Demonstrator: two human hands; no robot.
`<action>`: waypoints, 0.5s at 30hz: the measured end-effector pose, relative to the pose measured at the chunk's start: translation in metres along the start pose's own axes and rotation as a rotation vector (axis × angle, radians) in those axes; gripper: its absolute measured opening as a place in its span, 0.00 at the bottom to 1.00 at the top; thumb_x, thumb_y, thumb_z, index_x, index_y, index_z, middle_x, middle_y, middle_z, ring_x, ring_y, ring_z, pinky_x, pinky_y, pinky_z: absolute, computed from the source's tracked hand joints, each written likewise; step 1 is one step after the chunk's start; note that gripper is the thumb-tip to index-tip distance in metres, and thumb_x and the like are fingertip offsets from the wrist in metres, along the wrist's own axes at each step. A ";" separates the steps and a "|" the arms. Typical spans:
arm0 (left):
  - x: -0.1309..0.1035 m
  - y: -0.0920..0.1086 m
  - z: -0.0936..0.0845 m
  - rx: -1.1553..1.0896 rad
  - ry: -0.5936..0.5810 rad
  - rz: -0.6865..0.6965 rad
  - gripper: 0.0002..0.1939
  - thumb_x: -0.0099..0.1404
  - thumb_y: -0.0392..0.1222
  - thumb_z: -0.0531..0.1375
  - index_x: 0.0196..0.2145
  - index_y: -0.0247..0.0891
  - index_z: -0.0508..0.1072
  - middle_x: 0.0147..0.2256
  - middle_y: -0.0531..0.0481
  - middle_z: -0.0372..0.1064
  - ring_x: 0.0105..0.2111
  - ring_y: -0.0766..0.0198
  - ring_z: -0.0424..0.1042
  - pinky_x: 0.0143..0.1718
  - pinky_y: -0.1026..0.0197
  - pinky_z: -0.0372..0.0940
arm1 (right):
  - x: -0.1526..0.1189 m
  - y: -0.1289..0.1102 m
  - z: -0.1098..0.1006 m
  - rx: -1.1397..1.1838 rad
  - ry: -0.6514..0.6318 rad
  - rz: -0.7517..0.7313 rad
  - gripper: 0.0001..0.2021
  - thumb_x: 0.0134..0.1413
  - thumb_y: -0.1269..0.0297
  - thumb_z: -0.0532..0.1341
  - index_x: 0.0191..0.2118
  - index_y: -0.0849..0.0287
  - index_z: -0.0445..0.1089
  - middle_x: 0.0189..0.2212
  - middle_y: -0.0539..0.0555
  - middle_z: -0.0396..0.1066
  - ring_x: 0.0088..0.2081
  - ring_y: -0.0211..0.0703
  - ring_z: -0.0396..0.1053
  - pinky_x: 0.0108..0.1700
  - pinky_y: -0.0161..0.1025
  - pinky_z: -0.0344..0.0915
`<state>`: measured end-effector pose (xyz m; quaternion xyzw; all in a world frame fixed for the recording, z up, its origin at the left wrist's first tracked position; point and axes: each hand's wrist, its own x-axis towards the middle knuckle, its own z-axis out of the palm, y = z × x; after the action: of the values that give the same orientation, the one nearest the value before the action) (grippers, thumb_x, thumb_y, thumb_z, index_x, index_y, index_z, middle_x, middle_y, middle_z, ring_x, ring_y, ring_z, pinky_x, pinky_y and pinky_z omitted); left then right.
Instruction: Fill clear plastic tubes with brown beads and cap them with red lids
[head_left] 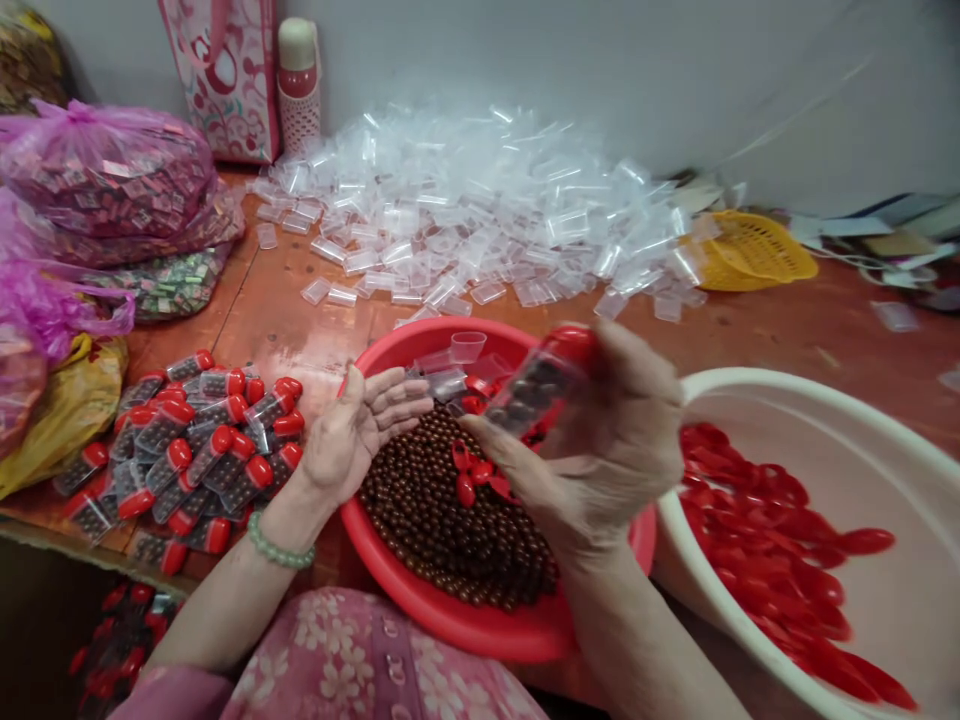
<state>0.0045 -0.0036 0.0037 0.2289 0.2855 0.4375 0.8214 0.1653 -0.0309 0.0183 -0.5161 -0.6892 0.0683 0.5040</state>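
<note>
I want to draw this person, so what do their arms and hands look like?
Both hands are bare, with no gloves. The left hand has a bracelet of round, pale green beads at its wrist, and a bit of pinkish-purple sleeve shows further up that arm. The right hand is blurry, with no bracelet or sleeve in sight.

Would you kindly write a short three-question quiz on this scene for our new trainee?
1. Which hand holds the red-capped container?
2. True or false: the left hand is open, with its fingers extended.
3. What lies in the white basin? (a) brown beads (b) red pieces (c) green beads

Key:
1. The right hand.
2. True.
3. b
</note>
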 end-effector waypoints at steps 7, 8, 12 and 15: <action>-0.002 -0.010 0.021 0.047 -0.064 0.016 0.32 0.67 0.63 0.49 0.56 0.35 0.70 0.49 0.42 0.74 0.56 0.52 0.68 0.60 0.51 0.58 | -0.002 0.007 0.018 -0.088 -0.275 -0.170 0.35 0.49 0.56 0.68 0.61 0.55 0.58 0.50 0.62 0.72 0.50 0.58 0.70 0.51 0.56 0.67; -0.002 -0.009 0.021 0.024 -0.077 -0.007 0.34 0.67 0.64 0.48 0.56 0.35 0.70 0.48 0.41 0.75 0.55 0.52 0.68 0.60 0.50 0.58 | -0.002 0.007 0.019 -0.089 -0.277 -0.159 0.35 0.48 0.56 0.68 0.61 0.55 0.58 0.50 0.62 0.72 0.50 0.57 0.70 0.51 0.56 0.67; -0.003 -0.003 0.013 0.011 -0.107 -0.059 0.36 0.67 0.65 0.46 0.55 0.33 0.70 0.46 0.39 0.76 0.53 0.50 0.71 0.57 0.50 0.61 | -0.002 0.007 0.019 -0.075 -0.312 -0.117 0.35 0.49 0.56 0.68 0.62 0.55 0.58 0.51 0.63 0.71 0.51 0.57 0.69 0.53 0.57 0.65; -0.003 0.000 0.006 0.019 -0.108 -0.076 0.36 0.67 0.65 0.46 0.53 0.31 0.71 0.45 0.37 0.76 0.51 0.50 0.72 0.55 0.51 0.63 | -0.003 0.010 0.021 -0.075 -0.331 -0.080 0.35 0.50 0.55 0.67 0.62 0.55 0.58 0.52 0.63 0.70 0.52 0.58 0.68 0.54 0.58 0.63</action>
<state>0.0071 -0.0070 0.0096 0.2490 0.2534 0.3904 0.8493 0.1561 -0.0198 0.0001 -0.4885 -0.7847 0.1062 0.3664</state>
